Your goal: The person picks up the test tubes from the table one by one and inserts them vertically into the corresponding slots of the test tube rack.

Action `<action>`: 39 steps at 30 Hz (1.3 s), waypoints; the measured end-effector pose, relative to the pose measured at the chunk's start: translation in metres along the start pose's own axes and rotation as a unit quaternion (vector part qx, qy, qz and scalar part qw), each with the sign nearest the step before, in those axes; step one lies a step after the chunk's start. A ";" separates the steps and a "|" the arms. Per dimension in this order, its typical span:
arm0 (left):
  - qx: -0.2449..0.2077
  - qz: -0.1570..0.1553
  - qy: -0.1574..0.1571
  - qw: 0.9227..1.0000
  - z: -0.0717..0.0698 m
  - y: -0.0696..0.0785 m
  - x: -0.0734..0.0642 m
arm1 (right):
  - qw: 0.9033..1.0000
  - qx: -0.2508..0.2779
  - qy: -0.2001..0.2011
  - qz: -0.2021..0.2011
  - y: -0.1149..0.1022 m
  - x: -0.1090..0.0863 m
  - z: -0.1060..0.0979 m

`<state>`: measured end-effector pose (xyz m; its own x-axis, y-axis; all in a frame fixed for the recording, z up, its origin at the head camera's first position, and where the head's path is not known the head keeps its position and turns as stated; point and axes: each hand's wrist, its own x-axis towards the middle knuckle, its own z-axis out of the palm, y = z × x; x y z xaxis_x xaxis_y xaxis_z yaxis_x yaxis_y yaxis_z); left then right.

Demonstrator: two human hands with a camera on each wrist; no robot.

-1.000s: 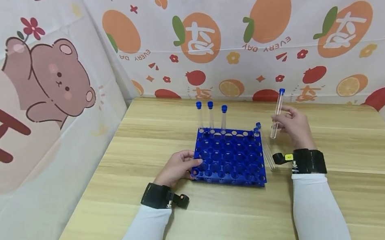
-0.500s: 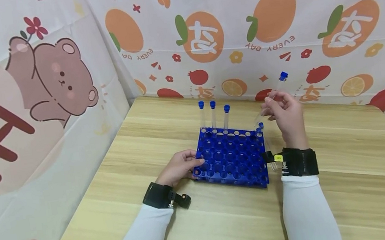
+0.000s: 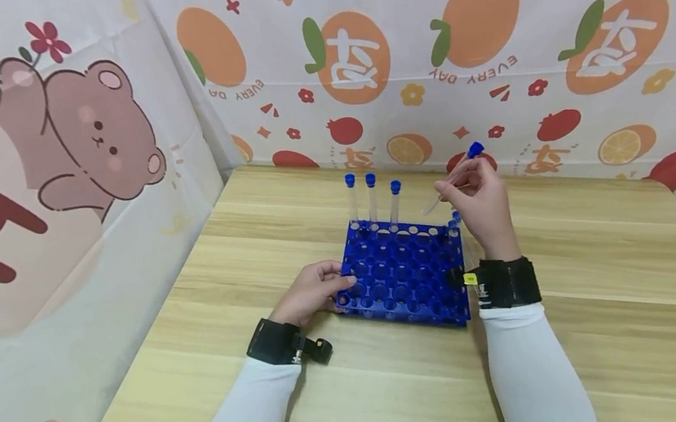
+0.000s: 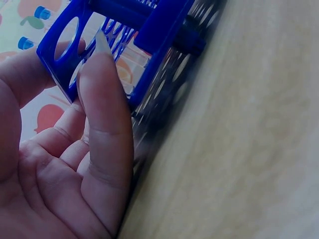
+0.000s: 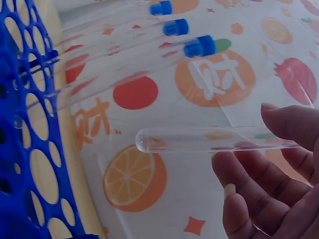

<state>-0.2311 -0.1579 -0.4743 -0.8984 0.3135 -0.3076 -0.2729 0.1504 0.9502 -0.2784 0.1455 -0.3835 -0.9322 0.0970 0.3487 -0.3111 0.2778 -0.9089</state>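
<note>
A blue test tube rack (image 3: 400, 274) stands on the wooden table. My left hand (image 3: 310, 293) grips its left edge, thumb on top; the left wrist view shows the fingers at the rack's corner (image 4: 57, 74). My right hand (image 3: 484, 201) pinches a clear test tube (image 5: 199, 138) with a blue cap (image 3: 475, 148). The tube slants above the rack's back right part, its rounded bottom pointing left and down. Three capped test tubes (image 3: 395, 206) stand in the back row at left. Another blue cap (image 3: 456, 217) shows at the back right corner, partly behind my right hand.
The wooden table (image 3: 197, 317) meets a fruit-printed cloth (image 3: 403, 29) at the back and a bear-printed cloth (image 3: 88, 138) on the left. A wrist camera (image 3: 464, 278) on my right arm overlaps the rack's right edge in the head view.
My right hand has carried the test tube leftward, from beside the rack to over its back right part, and the tube now tilts more. The left hand keeps its grip on the rack.
</note>
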 end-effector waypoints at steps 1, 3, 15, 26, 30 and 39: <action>0.001 0.001 0.000 1.000 0.000 0.000 0.000 | 1.000 -0.010 -0.006 0.001 0.000 0.000 0.002; 0.002 0.003 0.000 1.000 -0.001 0.000 0.001 | 0.999 -0.025 -0.020 0.006 0.001 -0.001 0.005; -0.004 0.002 -0.002 1.000 0.000 -0.003 0.004 | 0.992 -0.071 -0.098 0.036 0.009 -0.001 0.018; -0.010 0.013 -0.008 1.000 -0.001 -0.004 0.004 | 0.988 -0.077 -0.130 0.040 0.014 -0.001 0.022; -0.009 0.012 -0.006 1.000 -0.001 -0.003 0.004 | 0.983 -0.090 -0.149 0.059 0.013 -0.001 0.022; -0.005 0.007 -0.002 1.000 0.000 0.000 0.003 | 0.975 -0.120 -0.174 0.074 0.013 -0.001 0.024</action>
<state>-0.2337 -0.1570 -0.4753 -0.9006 0.3200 -0.2941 -0.2631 0.1371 0.9550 -0.2858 0.1259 -0.4011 -0.9828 -0.1657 0.0813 -0.1553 0.5043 -0.8494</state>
